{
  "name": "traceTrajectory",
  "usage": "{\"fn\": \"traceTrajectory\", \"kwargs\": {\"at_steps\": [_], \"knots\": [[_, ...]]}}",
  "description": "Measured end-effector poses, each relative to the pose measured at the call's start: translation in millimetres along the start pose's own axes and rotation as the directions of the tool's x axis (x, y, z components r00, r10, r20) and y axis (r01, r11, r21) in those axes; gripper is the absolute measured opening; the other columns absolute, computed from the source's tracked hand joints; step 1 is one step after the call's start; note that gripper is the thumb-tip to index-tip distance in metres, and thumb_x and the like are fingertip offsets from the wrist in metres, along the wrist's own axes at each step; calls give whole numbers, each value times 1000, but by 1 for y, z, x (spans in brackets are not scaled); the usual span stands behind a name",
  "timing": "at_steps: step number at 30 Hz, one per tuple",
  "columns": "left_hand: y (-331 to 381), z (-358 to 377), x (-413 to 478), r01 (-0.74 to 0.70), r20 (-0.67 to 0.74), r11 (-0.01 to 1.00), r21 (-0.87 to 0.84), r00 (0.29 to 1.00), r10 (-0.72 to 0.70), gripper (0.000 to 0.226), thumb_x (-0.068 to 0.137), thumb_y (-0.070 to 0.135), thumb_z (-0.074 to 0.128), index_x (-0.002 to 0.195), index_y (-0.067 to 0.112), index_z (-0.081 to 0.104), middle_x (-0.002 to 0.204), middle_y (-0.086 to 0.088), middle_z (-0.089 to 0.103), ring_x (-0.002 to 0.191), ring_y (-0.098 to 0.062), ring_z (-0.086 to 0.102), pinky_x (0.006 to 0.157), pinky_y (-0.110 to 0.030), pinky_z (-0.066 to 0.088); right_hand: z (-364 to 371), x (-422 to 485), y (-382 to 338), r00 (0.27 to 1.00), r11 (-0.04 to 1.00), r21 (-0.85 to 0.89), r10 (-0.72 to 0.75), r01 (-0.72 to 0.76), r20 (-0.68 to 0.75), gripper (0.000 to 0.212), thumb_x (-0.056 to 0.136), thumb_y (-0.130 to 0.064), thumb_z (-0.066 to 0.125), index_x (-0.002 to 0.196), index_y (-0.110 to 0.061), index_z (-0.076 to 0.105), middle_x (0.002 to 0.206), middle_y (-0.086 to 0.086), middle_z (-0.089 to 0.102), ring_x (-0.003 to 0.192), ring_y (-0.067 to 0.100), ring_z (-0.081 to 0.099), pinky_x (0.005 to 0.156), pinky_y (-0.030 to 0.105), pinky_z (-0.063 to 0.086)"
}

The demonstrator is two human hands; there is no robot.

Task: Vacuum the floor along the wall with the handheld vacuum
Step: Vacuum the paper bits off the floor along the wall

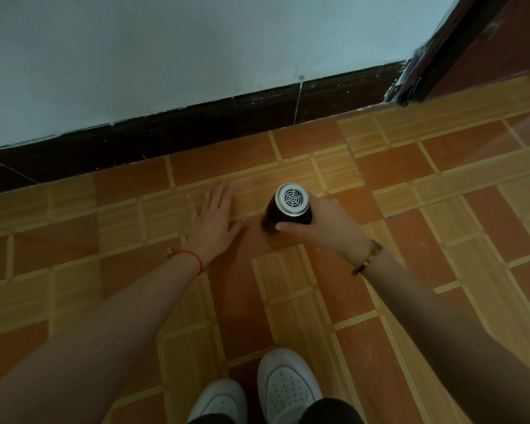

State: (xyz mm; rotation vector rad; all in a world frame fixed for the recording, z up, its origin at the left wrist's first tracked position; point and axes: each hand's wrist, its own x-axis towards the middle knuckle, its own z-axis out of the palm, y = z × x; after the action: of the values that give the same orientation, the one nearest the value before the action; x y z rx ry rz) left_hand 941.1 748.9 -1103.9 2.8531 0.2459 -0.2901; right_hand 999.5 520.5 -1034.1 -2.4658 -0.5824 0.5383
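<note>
Step tip: I'd keep the nozzle low and walk it along the baseboard (196, 130), slow passes, since dust tends to hide in that edge.
Vacuum spot: the handheld vacuum (289, 206) stands nose-down on the tiled floor (410, 240), a little out from the wall (166, 50) (vent grille facing up).
Right hand (325, 228): fingers wrapped round the dark body, arm stretched forward and down.
Left hand (213, 218): spread flat, holding nothing, just beside the vacuum; can't tell if it touches the tiles.
</note>
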Motion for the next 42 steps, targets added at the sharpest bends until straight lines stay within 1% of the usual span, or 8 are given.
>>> {"fn": "traceTrajectory", "kwargs": {"at_steps": [4, 10, 15, 20, 25, 29, 33, 42], "knots": [[-28, -4, -11, 72, -4, 997, -2, 997, -72, 81, 95, 58, 44, 157, 19, 7, 166, -4, 3, 153, -28, 0, 118, -63, -1, 8, 23, -15, 998, 1000, -4, 11, -11, -63, 74, 76, -64, 66, 134, -22, 49, 114, -1, 70, 102, 16, 66, 81, 39, 58], [-71, -17, -35, 180, -9, 984, -7, 984, -180, 80, 97, 55, 40, 157, 16, 4, 166, -6, -2, 152, -31, -5, 119, -62, -3, 22, 58, -40, 986, 1000, -11, 3, -5, -168, 72, 77, -64, 65, 132, -21, 50, 111, -1, 70, 98, 18, 66, 71, 32, 55], [-100, -18, -58, 287, -26, 957, -41, 957, -288, 83, 96, 56, 42, 157, 15, 3, 166, -6, -5, 152, -31, -5, 119, -62, -4, 49, 70, -73, 995, 994, 42, -100, 100, 6, 73, 79, -59, 67, 137, -20, 47, 122, 0, 67, 114, 19, 60, 85, 29, 50], [-120, -7, -79, 386, -31, 920, -64, 921, -389, 92, 92, 64, 42, 157, 17, -1, 167, -6, -1, 153, -31, -3, 117, -62, -6, 78, 70, -105, 969, 976, 94, -210, 198, 134, 76, 71, -66, 66, 134, -26, 51, 119, -4, 69, 109, 13, 64, 89, 37, 56], [-130, -6, -95, 442, -44, 895, -56, 895, -445, 89, 94, 60, 44, 157, 17, -1, 166, -5, -3, 153, -30, -5, 119, -62, -3, 87, 86, -120, 975, 977, 77, -206, 200, 85, 73, 75, -64, 66, 134, -24, 51, 114, -1, 70, 103, 17, 65, 82, 41, 57], [-139, -8, -105, 476, -50, 875, -82, 875, -481, 88, 95, 58, 44, 157, 17, -2, 166, -4, -7, 153, -29, -5, 120, -61, -1, 88, 103, -133, 978, 977, 33, -209, 209, 13, 84, 72, -73, 58, 138, -23, 44, 117, 4, 69, 103, 24, 67, 79, 45, 58], [-150, -7, -115, 501, -43, 856, -127, 860, -509, 88, 94, 57, 46, 157, 18, -2, 166, -4, -2, 152, -28, -8, 119, -60, -4, 97, 110, -148, 970, 971, 26, -240, 239, 42, 85, 71, -74, 57, 138, -23, 44, 117, 5, 69, 104, 25, 66, 79, 45, 58], [-172, -7, -144, 578, -71, 805, -134, 805, -589, 88, 93, 57, 50, 158, 19, 3, 167, -3, -1, 153, -31, -5, 118, -62, 0, 130, 99, -182, 868, 915, 137, -403, 379, 290, 74, 78, -54, 71, 140, -23, 45, 126, -3, 65, 114, 14, 61, 89, 27, 51]]}}
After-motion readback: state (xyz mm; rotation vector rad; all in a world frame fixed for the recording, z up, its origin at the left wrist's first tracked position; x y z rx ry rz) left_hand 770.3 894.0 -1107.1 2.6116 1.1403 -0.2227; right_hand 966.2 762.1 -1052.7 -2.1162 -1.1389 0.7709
